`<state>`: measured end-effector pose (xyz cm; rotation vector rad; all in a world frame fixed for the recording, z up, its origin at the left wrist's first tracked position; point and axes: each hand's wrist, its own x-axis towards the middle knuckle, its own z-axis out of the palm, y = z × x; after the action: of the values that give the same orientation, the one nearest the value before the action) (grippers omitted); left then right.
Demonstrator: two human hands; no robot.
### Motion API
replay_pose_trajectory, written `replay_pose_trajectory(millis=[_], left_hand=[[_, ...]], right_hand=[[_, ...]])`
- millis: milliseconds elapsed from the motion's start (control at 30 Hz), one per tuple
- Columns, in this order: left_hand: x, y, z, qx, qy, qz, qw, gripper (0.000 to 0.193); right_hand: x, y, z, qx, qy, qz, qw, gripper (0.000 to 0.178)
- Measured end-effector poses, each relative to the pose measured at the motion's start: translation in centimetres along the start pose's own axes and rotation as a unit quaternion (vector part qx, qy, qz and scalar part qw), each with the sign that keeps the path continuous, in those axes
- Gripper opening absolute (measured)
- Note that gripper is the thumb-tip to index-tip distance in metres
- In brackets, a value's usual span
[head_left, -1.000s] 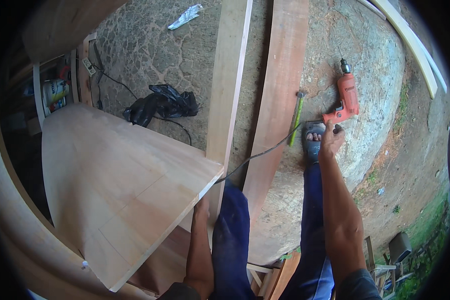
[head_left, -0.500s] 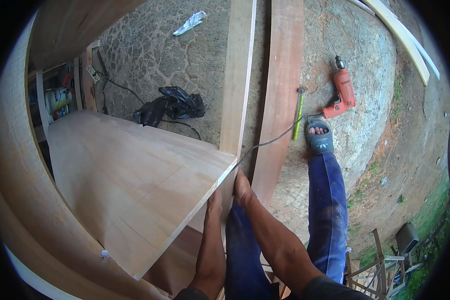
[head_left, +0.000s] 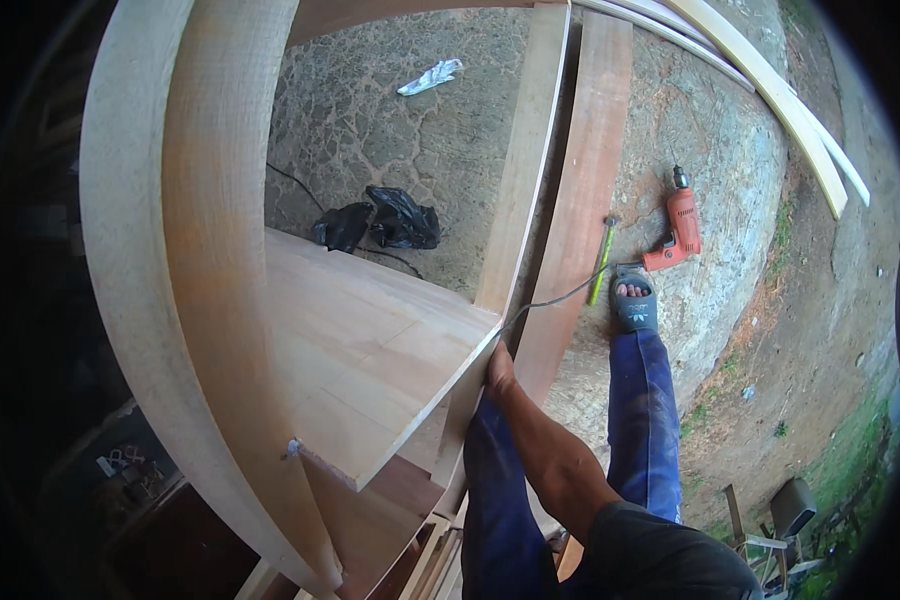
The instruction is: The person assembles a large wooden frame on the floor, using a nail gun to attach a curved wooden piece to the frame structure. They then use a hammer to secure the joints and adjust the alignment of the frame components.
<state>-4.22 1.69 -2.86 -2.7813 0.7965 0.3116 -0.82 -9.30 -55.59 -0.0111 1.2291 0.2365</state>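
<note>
My right hand [head_left: 501,369] is at the edge of an upright wooden board [head_left: 460,415], just below the front corner of a pale plywood shelf [head_left: 370,350]. It appears to clasp that board, though most of its fingers are hidden. My left hand is out of sight. Pencil-like lines cross the plywood, which is joined to a long pale wooden rail [head_left: 526,160]. A dark cable [head_left: 560,299] passes over the rail near my hand.
A red corded drill [head_left: 683,225] and a hammer with a yellow-green handle [head_left: 603,262] lie by my sandalled foot [head_left: 635,303]. Beside the rail runs a reddish plank [head_left: 585,150]. Black plastic bags [head_left: 405,218] sit on the cracked floor. Curved wooden panels [head_left: 215,200] rise at left.
My left hand has gone from view, while my right hand stays at the board. The view has shifted, bringing more of the left panels into sight.
</note>
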Motion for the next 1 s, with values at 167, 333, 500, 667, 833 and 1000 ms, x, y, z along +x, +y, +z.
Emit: replay_pose_trajectory(millis=[167,333,500,667,833,1000], left_hand=[[1.7,-1.1,0.8,-0.044,0.042,-0.226,0.972,0.095],[1.7,-2.5,3.2,-0.033,0.110,-0.227,0.967,0.090],[-2.8,-7.5,6.7,-0.505,0.205,-0.322,0.774,0.074],[-1.6,-6.8,6.0,0.031,0.108,-0.168,0.979,0.066],[0.1,-4.2,6.7,-0.043,0.156,-0.204,0.966,0.066],[1.0,-2.3,7.8,-0.075,0.158,-0.214,0.961,0.072]], right_hand=[[6.0,2.5,-2.9,-0.031,0.023,-0.027,0.999,0.060],[8.2,3.3,-4.1,-0.041,0.020,-0.003,0.999,0.061],[6.0,2.4,-2.7,-0.034,0.000,0.018,0.999,0.071],[1.7,-0.7,-0.8,-0.028,-0.020,0.058,0.998,0.073],[1.7,-1.8,-0.6,-0.011,-0.003,0.050,0.999,0.058],[3.1,-1.7,-2.0,-0.025,-0.063,-0.010,0.998,0.059]])
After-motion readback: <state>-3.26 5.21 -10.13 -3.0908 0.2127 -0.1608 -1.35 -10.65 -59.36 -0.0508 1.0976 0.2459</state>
